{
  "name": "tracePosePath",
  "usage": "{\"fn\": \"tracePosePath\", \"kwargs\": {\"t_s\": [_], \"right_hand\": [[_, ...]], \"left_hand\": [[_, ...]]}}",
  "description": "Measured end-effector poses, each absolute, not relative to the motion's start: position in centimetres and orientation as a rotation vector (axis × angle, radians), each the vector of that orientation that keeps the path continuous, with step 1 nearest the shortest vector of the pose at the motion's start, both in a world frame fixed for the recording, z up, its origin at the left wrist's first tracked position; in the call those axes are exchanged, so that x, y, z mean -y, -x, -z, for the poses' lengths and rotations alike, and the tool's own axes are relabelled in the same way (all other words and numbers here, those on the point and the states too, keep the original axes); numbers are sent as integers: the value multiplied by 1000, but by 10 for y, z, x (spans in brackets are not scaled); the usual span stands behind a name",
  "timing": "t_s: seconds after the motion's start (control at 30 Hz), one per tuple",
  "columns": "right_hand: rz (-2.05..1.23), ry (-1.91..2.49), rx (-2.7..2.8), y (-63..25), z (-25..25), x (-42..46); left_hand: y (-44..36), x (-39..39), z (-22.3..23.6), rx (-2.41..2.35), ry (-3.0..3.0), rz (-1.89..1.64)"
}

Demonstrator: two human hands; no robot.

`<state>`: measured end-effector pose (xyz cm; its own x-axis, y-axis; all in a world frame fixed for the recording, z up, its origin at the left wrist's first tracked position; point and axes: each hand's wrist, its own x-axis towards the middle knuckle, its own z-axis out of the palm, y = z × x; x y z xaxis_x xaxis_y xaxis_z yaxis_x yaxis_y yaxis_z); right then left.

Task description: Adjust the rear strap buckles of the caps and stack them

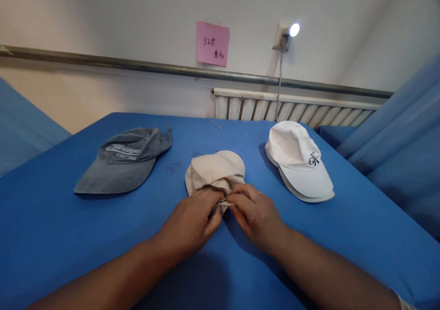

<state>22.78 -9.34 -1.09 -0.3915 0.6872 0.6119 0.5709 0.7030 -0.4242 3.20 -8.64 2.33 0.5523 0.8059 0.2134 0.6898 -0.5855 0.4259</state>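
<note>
A beige cap (220,167) lies in the middle of the blue surface, its near edge gathered between my two hands. My left hand (195,216) is closed on the cap's near side, thumb underneath. Close beside it, my right hand (256,214) pinches a strap (225,203) at the cap's near edge. My fingertips partly hide the strap and any fastening on it. To the left sits a grey cap (122,161) with white lettering on its front. White caps (295,156), apparently stacked, rest to the right, the top one bearing a black monogram.
The blue covered bed (85,255) reaches back to a wall with a metal rail (137,63) and a white radiator (261,104). A lit plug-in lamp (294,30) and pink note (212,44) are on the wall. Blue curtains (409,140) hang at the right.
</note>
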Motion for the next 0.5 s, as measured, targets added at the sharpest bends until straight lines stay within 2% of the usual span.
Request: {"fn": "tracePosePath", "kwargs": {"t_s": [0.2,0.5], "right_hand": [[-275,934,1948,-227,16,92],[-80,900,1969,-228,9,96]], "left_hand": [[-32,78,-32,-1250,-1990,-554],[-34,83,-40,-1220,-1668,-708]]}}
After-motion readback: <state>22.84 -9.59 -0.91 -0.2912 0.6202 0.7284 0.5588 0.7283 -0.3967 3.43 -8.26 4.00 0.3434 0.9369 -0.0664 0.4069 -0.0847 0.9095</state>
